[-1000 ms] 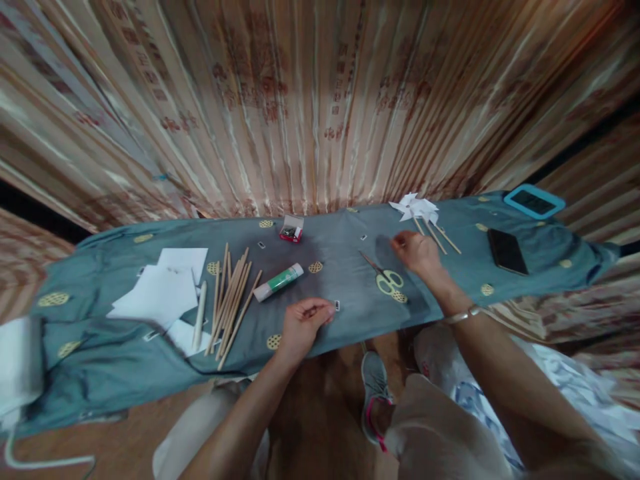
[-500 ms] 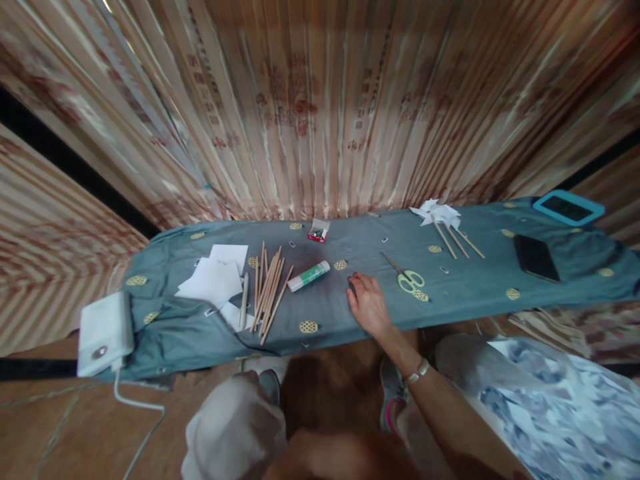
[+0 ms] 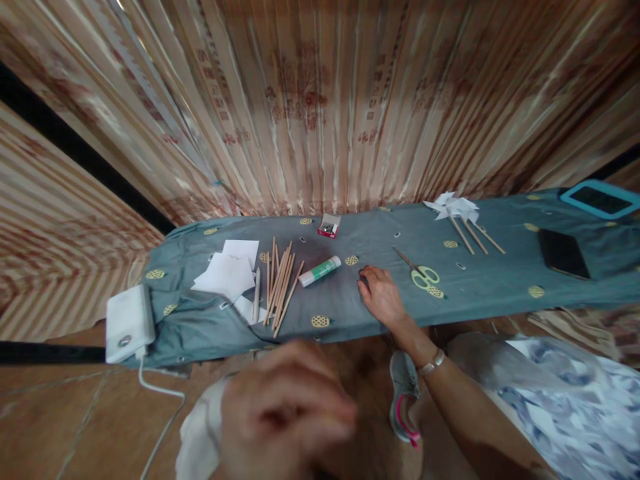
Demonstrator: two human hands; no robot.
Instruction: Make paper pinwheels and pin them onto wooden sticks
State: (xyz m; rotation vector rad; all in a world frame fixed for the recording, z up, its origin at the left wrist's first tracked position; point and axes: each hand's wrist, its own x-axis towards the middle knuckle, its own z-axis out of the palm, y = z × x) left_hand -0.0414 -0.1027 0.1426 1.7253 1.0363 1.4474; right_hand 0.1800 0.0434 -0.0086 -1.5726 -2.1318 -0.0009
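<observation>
My left hand (image 3: 285, 410) is raised close to the camera, in front of the table, and blurred. Its fingers curl round towards the thumb, and nothing shows in them. My right hand (image 3: 383, 295) rests on the grey-green cloth with fingers loosely bent and slightly apart, holding nothing visible. To its right lie scissors (image 3: 420, 273) with light green handles, a little apart from the fingers. Left of it is a green and white glue stick (image 3: 320, 271). Further left, several thin wooden sticks (image 3: 281, 283) lie in a loose bunch, beside white paper sheets (image 3: 227, 275).
A small open red box (image 3: 328, 227) of metal bits stands at the back. White paper pinwheels (image 3: 453, 205) on sticks lie back right, near a black phone (image 3: 563, 253) and a blue-framed device (image 3: 600, 199). A white box with a cable (image 3: 130, 325) sits at the left end.
My left hand has come up from the bottom edge into view. My right hand stays on the cloth, its fingers a little more bent. The whole scene has shifted rightward with the camera.
</observation>
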